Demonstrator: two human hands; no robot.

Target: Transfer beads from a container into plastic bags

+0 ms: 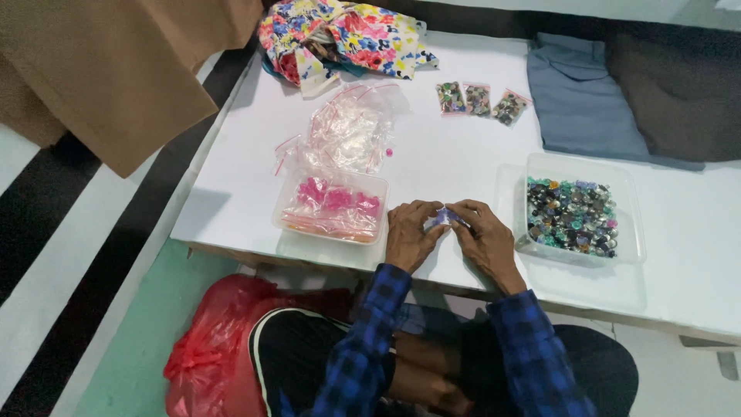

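Left hand (411,234): pinching left end of the small bag (442,218).
Right hand (482,234): pinching its right end.
Bag axis: lies left-right, above white table (432,166).
Beside: bead tray (577,212) right, pink tray (333,207) left.

We count two clear tubs (332,207) (580,212), three filled bead packets (451,98) (478,100) (509,107), one pile of empty bags (347,131) and one red sack (208,347).

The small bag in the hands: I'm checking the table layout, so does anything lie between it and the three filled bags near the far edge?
Nothing visible does. Both hands, left and right, pinch the small bag at the near edge; bare white table runs from it to the three filled bags.
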